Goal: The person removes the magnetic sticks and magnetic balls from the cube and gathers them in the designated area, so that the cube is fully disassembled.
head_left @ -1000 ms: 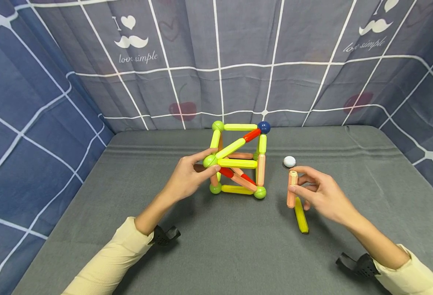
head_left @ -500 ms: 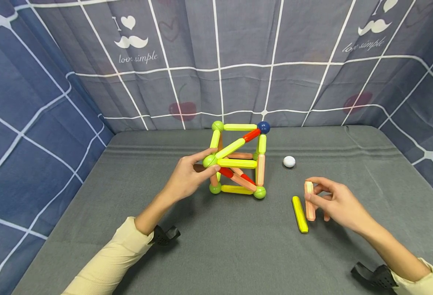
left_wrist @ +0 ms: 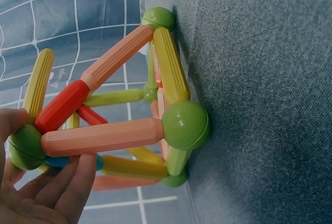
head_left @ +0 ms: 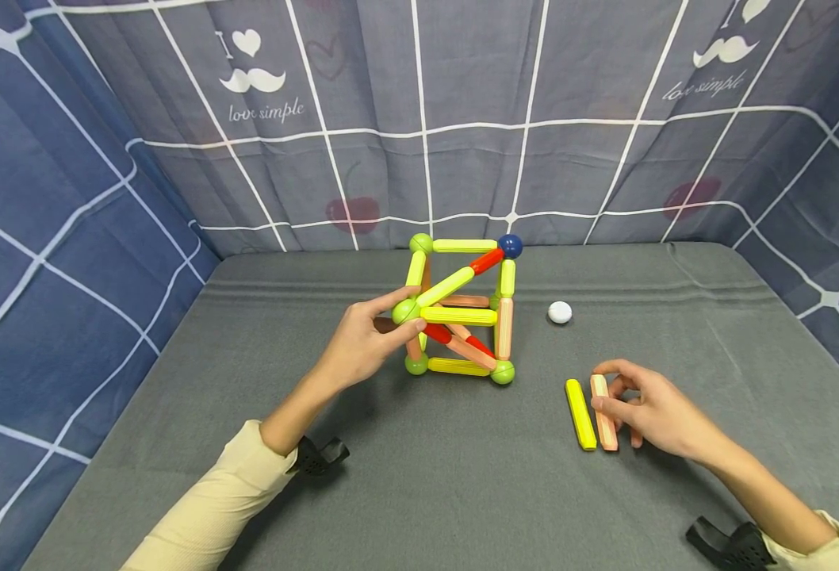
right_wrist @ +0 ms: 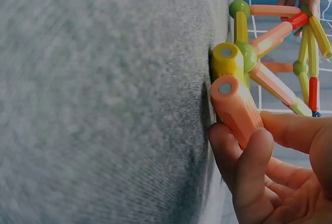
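My left hand (head_left: 358,341) pinches the green ball (head_left: 407,311) at the upper front-left corner of a box-like frame of magnetic sticks and balls (head_left: 460,317). Yellow, orange and red sticks make up the frame, with green balls and a dark blue ball (head_left: 510,246) at its corners. In the left wrist view, fingers also lie against a blue stick (left_wrist: 59,162). To the right, my right hand (head_left: 658,412) holds an orange magnetic stick (right_wrist: 237,112) between thumb and fingers, low at the cloth. Beside it lies a yellow magnetic stick (head_left: 580,415).
A white ball (head_left: 560,312) sits on the grey cloth (head_left: 434,476), right of the frame. Checked fabric (head_left: 476,174) hangs behind and along both sides.
My right hand has moved right and toward me with the orange stick, past the yellow one, and lowered it to the cloth. The left hand and the frame stay in place.
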Demonstrator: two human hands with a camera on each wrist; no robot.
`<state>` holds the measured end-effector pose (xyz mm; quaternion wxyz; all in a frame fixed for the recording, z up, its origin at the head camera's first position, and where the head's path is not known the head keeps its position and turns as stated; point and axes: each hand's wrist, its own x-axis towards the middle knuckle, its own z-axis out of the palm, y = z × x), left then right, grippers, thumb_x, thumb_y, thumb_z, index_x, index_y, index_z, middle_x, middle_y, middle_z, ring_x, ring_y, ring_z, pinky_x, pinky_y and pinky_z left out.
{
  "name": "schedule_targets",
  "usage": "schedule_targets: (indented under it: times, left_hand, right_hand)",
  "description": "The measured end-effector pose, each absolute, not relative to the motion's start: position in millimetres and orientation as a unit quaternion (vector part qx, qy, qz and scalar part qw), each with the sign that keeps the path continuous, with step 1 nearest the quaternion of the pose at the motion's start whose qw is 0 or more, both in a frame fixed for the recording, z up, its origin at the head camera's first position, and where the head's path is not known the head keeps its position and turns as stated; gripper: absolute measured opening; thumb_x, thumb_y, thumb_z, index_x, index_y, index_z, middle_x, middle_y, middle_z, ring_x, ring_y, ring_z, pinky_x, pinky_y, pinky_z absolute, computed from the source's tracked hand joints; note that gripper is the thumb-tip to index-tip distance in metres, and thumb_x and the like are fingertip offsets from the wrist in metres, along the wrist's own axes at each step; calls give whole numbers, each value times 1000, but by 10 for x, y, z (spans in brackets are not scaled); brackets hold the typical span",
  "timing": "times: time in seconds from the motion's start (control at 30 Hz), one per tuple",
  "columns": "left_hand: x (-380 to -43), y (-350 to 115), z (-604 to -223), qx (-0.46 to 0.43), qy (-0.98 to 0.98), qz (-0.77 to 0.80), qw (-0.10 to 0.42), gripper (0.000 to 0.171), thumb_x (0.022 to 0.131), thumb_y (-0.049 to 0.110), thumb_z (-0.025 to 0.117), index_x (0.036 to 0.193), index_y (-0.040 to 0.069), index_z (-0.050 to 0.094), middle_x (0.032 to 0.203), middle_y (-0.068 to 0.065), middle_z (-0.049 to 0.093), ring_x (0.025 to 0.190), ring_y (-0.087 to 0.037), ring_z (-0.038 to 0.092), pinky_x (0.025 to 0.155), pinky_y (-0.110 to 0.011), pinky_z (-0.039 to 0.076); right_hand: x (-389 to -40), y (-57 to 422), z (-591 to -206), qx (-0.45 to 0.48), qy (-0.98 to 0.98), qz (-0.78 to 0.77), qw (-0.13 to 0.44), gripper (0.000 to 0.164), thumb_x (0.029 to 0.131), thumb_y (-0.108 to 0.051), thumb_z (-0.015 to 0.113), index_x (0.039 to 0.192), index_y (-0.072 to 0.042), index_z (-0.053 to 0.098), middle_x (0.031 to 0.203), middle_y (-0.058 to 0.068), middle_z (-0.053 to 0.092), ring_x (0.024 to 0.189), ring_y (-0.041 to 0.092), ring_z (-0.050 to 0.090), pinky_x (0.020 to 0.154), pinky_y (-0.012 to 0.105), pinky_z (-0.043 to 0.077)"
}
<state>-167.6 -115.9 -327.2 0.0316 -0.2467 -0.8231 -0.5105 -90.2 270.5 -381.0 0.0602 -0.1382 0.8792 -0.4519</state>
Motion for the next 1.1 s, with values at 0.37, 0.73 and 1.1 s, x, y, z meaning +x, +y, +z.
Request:
schedule_targets:
  times: [0.37,0.73,1.1]
  left_hand:
    - [-1675,-1158,-3274,-246,-821,-515,27,47,92,17,72,137,6,59,105,-10,69,80,-24,71,49,-27,43]
    - [-1673,-1161,-3274,-247,-820,-516,29,47,92,17,72,136,8,60,105,-9,69,79,-25,71,50,-27,44]
    - [-1672,-1157,-3272,-245,-820,-516,29,47,92,17,72,137,6,59,104,-10,69,79,-24,71,48,-27,42]
  right_hand:
    - [-932,2721,-3877,-159,878,-447,59,35,93,-7,68,123,5,54,76,5,60,45,14,53,42,31,47]
    - [-944,2721,-3860,-144,883,-439,82,38,92,-11,70,124,5,54,77,5,58,49,13,55,45,30,48]
    - [-944,2726,-3851,-150,873,-456,90,34,96,-10,65,123,6,54,81,8,59,51,15,56,46,31,49]
